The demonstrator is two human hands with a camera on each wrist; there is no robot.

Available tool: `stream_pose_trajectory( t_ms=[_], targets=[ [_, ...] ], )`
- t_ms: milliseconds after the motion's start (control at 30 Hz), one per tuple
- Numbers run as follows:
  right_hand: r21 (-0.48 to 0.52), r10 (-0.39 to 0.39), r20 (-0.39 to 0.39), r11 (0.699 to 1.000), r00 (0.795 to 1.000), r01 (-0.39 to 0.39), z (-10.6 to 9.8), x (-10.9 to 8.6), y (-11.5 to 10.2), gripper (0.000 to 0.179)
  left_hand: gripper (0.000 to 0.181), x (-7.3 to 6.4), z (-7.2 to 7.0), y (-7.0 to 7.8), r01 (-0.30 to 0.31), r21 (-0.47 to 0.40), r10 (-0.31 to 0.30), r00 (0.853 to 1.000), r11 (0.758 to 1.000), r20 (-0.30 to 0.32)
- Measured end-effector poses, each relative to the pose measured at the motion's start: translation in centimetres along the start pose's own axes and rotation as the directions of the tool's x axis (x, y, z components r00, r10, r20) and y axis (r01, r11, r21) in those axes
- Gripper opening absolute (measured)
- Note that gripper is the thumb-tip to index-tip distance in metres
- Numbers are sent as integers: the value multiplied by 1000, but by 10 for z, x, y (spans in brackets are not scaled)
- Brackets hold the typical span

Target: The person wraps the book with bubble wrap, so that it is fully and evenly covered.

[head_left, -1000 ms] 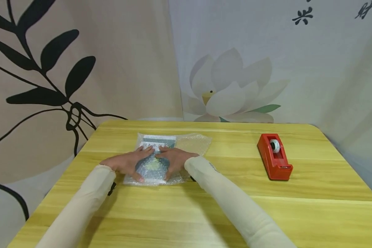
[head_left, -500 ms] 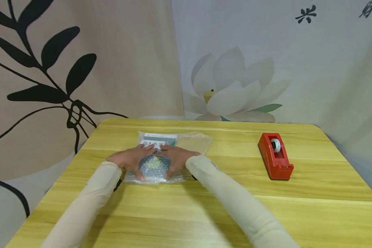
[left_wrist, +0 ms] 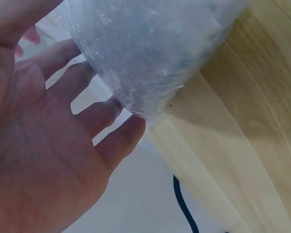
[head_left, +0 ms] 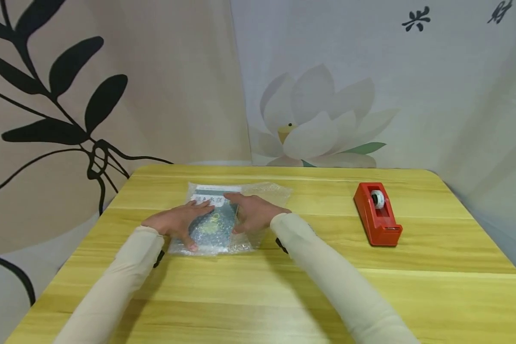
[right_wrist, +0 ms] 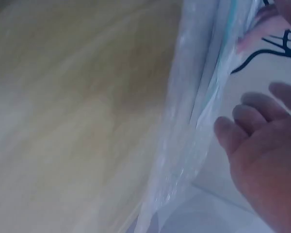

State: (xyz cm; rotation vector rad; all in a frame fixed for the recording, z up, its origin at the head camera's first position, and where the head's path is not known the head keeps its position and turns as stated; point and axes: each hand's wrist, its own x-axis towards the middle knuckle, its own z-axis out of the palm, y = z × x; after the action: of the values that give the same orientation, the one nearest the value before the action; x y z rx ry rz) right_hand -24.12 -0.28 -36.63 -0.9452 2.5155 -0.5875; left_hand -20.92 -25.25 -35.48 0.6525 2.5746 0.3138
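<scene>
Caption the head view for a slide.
Left hand and right hand over a bubble-wrapped book on a table, tape dispenser to the right.

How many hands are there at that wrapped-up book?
2. The left hand touches the left side of the bubble wrap covering the book; the right hand is over the book's right edge, contact unclear. No others show.

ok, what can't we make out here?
Any small print on book: head view, blurred behind bubble wrap.
Part of its left side: head view, behind left hand.
Rest of right hand: right wrist view, cut off by right edge.
Any tape end on red dispenser: head view, too small.
</scene>
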Motion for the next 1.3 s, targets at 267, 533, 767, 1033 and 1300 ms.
stream_pose_trajectory(
  t_ms=[267, 533, 767, 1033, 1300],
  targets=[
    [37, 81, -120, 996, 989, -77, -12, -8, 20, 99, 122, -1, -1, 1, 19, -8, -19, 1000, 1000, -14],
    [36, 148, -170, 989, 974, -144, -20, -21, 55, 90, 122, 2, 1, 2, 29, -4, -30, 999, 1000, -37],
    [56, 254, -205, 967, 945, -248, -25, -34, 84, 90, 122, 1, 2, 4, 68, -13, -68, 997, 998, -35],
    [306, 324, -236, 920, 916, -246, -24, -42, 93, 100, 121, 1, 3, 4, 88, 1, -88, 995, 996, -37],
    [697, 426, -203, 695, 881, -176, -21, -40, 90, 112, 122, 0, 3, 2, 68, -18, -69, 996, 998, -49]
  ],
)
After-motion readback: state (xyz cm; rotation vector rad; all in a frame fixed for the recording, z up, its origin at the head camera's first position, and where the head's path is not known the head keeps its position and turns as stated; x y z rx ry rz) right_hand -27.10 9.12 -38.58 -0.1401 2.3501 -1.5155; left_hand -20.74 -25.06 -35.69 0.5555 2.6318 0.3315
